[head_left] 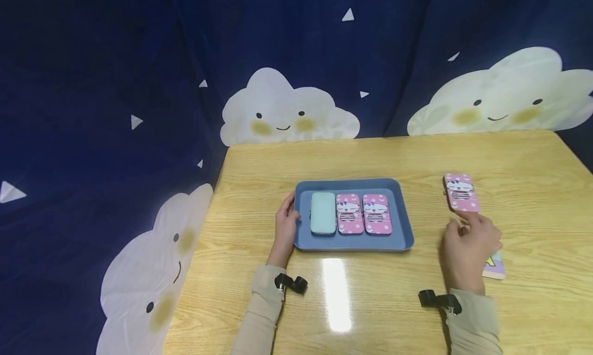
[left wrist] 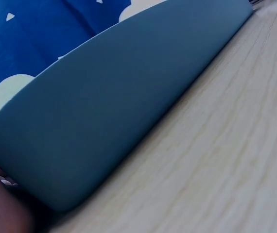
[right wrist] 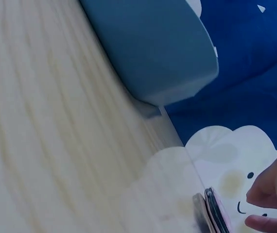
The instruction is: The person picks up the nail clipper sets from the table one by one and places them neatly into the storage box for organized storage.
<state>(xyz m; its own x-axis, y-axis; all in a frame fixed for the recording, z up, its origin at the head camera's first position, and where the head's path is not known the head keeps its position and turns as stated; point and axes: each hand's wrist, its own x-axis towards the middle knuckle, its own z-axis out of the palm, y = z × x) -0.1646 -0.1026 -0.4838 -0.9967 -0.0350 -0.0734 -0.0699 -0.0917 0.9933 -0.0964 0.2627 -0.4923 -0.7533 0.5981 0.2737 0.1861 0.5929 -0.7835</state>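
My left hand [head_left: 285, 224] holds the left edge of a blue tray [head_left: 352, 244], its thumb near the rim and its fingers along the outer wall. In the tray lie a mint-green case [head_left: 323, 213] and two pink cases with a cartoon animal, one in the middle [head_left: 349, 214] and one at right [head_left: 377, 214]. On the table at right, my right hand [head_left: 470, 247] hovers just below another pink case [head_left: 461, 192]. Its thumb and index finger are bent and apart, with nothing between them. Partly hidden behind this hand is a purple, patterned case [head_left: 494, 267].
Everything lies on a light wooden table [head_left: 370, 303]. A dark blue curtain [head_left: 296, 46] with clouds and white triangles hangs behind it and at the left. Each wrist wears a small black camera on a strap.
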